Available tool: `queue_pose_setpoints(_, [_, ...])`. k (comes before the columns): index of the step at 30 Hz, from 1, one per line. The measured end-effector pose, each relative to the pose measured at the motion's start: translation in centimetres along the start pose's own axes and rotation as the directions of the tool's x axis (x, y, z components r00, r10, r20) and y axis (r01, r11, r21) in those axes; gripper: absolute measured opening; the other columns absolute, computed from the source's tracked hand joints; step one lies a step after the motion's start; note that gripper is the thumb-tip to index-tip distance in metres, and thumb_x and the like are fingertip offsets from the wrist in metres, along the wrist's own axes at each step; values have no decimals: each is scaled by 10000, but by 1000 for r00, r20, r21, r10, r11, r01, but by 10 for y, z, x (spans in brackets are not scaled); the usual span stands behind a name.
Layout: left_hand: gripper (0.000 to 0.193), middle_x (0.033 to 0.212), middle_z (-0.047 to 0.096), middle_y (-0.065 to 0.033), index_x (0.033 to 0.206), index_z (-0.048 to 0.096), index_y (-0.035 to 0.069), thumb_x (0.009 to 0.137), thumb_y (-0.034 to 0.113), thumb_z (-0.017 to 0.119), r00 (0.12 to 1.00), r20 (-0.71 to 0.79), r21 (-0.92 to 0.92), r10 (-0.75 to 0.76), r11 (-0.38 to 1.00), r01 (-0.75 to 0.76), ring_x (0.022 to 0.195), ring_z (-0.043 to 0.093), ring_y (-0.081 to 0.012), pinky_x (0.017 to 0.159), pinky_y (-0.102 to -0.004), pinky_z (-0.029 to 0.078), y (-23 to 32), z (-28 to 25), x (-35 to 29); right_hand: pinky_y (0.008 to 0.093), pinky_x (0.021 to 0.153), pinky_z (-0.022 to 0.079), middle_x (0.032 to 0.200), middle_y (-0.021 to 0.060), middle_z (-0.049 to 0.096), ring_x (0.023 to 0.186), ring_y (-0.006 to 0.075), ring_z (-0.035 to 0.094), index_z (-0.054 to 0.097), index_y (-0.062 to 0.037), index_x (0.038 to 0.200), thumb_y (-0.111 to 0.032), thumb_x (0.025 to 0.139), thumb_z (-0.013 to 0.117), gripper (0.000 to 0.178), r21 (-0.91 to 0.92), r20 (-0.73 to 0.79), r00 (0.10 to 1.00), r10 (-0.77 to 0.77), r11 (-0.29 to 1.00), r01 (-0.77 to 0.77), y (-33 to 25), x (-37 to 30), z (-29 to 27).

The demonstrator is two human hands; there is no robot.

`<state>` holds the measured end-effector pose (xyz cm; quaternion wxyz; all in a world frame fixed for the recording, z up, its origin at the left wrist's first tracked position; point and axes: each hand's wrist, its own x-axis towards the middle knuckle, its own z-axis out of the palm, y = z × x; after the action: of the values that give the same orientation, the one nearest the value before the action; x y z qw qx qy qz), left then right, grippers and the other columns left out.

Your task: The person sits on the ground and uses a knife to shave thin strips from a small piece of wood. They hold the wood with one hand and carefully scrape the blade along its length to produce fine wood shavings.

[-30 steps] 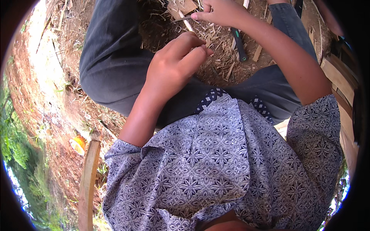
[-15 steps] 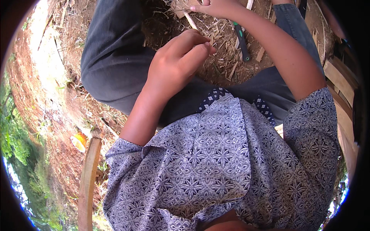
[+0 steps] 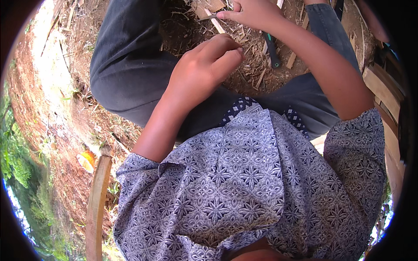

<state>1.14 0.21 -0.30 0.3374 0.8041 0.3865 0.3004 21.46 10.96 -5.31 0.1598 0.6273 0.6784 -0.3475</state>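
left hand (image 3: 201,69) curled around one pale stick (image 3: 217,25), right hand (image 3: 251,14) gripping one thin blade (image 3: 206,18), one black handle (image 3: 272,51) nearby

Possible to pass low over the ground (image 3: 251,80), between the curled left hand (image 3: 202,67) and the black-green handle (image 3: 273,53), with loose shavings (image 3: 244,36) underneath. Blocked farther ahead by the right hand (image 3: 256,13) and its thin blade (image 3: 206,18), seen across the pale stick (image 3: 219,27), and closed at the two sides by the folded left leg (image 3: 126,74) and the right leg (image 3: 300,93). Rather narrow between the handle and the right forearm (image 3: 320,61), with a wood strip (image 3: 291,60) lying there also.
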Motion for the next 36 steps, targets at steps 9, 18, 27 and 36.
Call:
queue_pose_setpoints(9, [180,993,717,-112,952,676,35,791,-12,739,1000,-11,-29,0,1000,0,900,742,-286,725,-355,613,-1,-2,2,480,927,538,1080,206,756,1034,398,715,748,-89,1123,-724,804,679,714,-25,78,993,86,996,-85,-3,45,19])
queue_pose_setpoints(18, [181,1010,720,-109,973,687,42,807,16,754,1000,-29,-23,5,1000,-6,901,739,-292,723,-371,606,-5,0,-2,436,666,532,661,185,670,681,335,689,696,-48,692,-694,805,734,657,30,16,999,-36,999,35,5,13,-4])
queue_pose_setpoints(27, [189,1023,713,-100,970,674,47,802,19,757,1000,-5,0,23,1000,-23,910,735,-292,728,-372,605,-5,3,-3,429,658,533,734,172,697,697,301,683,660,-47,737,-646,802,784,615,149,63,995,-81,986,70,15,-5,2])
queue_pose_setpoints(36, [179,1013,714,-106,962,674,38,808,-8,753,999,-39,-17,12,1000,-13,875,738,-287,707,-367,606,-2,3,1,425,695,541,790,177,721,751,335,705,689,-71,802,-687,764,779,624,105,-9,1000,10,994,-9,5,11,19])
